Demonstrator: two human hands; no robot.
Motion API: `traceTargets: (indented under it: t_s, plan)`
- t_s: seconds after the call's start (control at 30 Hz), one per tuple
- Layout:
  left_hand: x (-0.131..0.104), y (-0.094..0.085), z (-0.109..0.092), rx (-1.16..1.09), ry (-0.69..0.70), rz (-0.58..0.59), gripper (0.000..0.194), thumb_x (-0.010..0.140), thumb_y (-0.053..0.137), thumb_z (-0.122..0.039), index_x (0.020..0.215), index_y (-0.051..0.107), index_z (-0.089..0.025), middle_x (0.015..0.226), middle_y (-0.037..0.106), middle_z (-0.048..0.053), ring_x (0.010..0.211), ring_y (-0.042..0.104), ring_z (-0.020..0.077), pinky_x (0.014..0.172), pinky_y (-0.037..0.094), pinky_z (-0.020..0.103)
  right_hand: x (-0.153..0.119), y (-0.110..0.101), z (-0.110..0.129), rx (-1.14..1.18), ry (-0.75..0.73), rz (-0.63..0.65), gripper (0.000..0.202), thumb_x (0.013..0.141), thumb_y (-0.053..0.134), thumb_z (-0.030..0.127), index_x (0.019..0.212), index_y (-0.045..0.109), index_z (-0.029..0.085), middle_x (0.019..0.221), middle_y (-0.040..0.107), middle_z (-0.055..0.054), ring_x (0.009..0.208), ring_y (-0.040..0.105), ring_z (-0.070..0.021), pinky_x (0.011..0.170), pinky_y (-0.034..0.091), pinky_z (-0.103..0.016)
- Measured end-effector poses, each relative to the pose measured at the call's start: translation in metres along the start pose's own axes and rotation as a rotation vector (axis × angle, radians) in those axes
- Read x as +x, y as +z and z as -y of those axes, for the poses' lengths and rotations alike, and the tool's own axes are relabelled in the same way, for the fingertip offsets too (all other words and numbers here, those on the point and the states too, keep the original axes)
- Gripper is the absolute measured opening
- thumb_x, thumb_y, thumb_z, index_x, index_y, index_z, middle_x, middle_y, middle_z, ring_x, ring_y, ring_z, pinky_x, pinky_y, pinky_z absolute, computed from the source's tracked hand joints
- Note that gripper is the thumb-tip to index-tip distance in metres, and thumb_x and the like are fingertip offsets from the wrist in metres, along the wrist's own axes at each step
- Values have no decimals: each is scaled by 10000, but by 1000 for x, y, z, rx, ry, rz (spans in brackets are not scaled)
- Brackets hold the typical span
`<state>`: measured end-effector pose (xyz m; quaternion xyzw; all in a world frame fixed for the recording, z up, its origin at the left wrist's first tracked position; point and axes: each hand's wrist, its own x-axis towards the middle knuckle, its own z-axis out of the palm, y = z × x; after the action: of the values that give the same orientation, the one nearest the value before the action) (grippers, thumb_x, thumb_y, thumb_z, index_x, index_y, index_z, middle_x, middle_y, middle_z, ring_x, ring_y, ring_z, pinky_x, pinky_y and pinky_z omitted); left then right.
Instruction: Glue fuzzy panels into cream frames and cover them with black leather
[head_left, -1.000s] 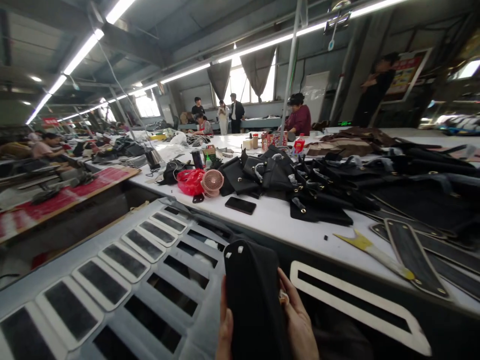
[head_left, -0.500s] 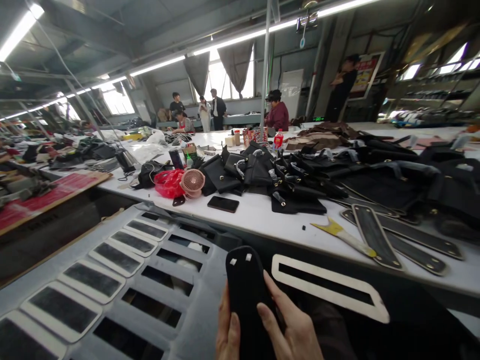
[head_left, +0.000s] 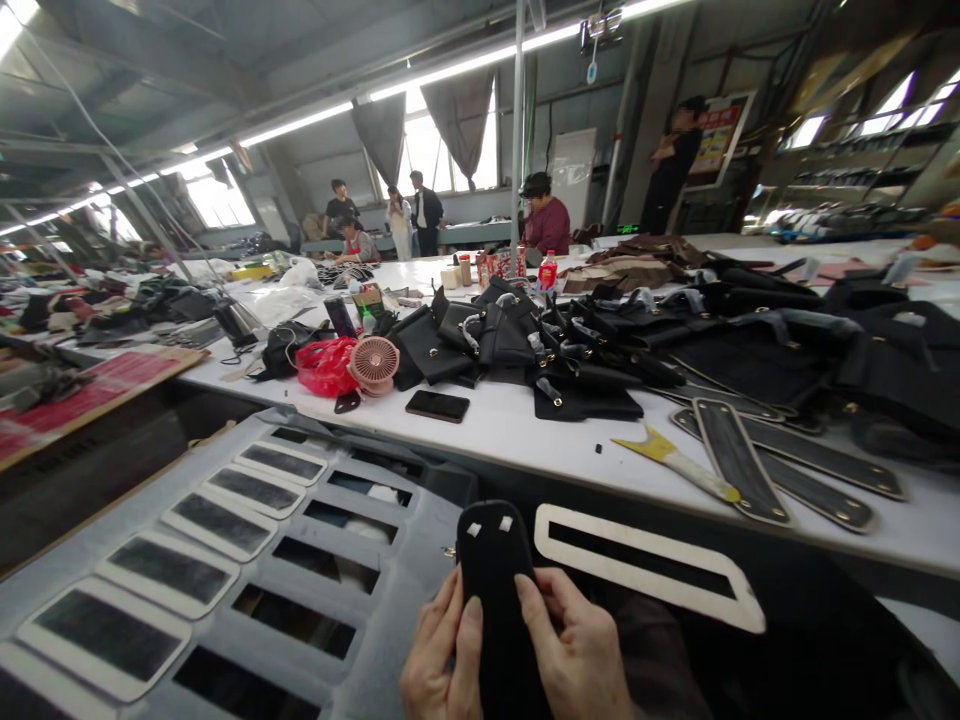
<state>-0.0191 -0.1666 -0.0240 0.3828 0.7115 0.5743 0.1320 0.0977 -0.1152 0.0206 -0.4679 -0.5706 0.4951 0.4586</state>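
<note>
My left hand (head_left: 444,650) and my right hand (head_left: 576,645) grip a long black bag strap piece (head_left: 496,590) from both sides, low in the middle of the view. Its rounded end points away from me and carries two small shiny metal pieces. Both thumbs press on its upper face; the other fingers are partly hidden behind its edges. A small gold-coloured bit shows at its left edge. Right of the strap lies a cream rounded frame (head_left: 750,608) with a long slot, on black material. Similar black straps (head_left: 739,460) with pale edges lie on the white table.
At left a grey sheet (head_left: 401,600) with several slots holds white-bordered dark panels (head_left: 105,636). The white table (head_left: 510,440) bears a phone (head_left: 438,405), pink fan (head_left: 374,366), red plastic bag (head_left: 327,368), yellow-ended tool (head_left: 679,463) and black bags (head_left: 506,335). Several people are farther back.
My left hand has shifted its hold, and more of its fingers show along the strap's left edge. My right fingers have drawn in closer. The view has shifted slightly.
</note>
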Motion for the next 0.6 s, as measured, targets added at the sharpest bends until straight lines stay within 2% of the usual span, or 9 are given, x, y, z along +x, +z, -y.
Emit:
traceTargets:
  t_s: [0.1, 0.2, 0.3, 0.4, 0.5, 0.6]
  plan:
    - [0, 4, 0, -36, -10, -15, 370, 858, 580, -503, 1053, 753, -240, 1126, 725, 78, 1079, 642, 279, 969, 495, 379, 2, -1, -1, -50, -9, -5, 440, 891, 528, 589, 710, 590, 192, 570, 607, -22, 493, 545, -150, 428, 390, -210]
    - [1, 8, -3, -121, -82, -7, 372, 844, 607, -504, 1044, 755, -228, 1121, 725, 72, 1082, 644, 270, 952, 513, 348, 8, -4, -1, -29, 19, 12, 450, 893, 517, 601, 704, 564, 195, 569, 592, -12, 500, 534, -146, 437, 389, -206]
    - [9, 10, -12, -238, -190, 46, 458, 848, 597, -526, 1172, 690, -216, 1138, 703, 76, 975, 675, 235, 822, 560, 297, 21, -8, 3, -28, 52, 64, 420, 914, 467, 610, 880, 563, 203, 591, 605, 6, 503, 548, -158, 447, 412, -213]
    - [21, 9, -27, -267, -165, 89, 442, 835, 614, -527, 1136, 704, -216, 1087, 679, 70, 887, 668, 202, 750, 555, 258, 35, -10, 6, -121, -12, 117, 434, 938, 418, 594, 1088, 521, 200, 669, 630, 0, 570, 584, -185, 542, 471, -240]
    - [29, 8, -42, -199, -64, 82, 356, 830, 629, -501, 1006, 758, -220, 974, 660, 59, 894, 644, 201, 779, 527, 238, 40, -8, 3, -160, -83, 127, 395, 948, 393, 581, 902, 549, 221, 673, 601, -5, 584, 576, -184, 562, 463, -246]
    - [31, 8, -47, -172, -7, 76, 307, 854, 603, -474, 919, 775, -229, 908, 647, 53, 854, 629, 188, 761, 505, 216, 37, -2, 0, -134, -78, 67, 414, 949, 393, 584, 777, 528, 233, 649, 585, -1, 572, 557, -175, 543, 425, -247]
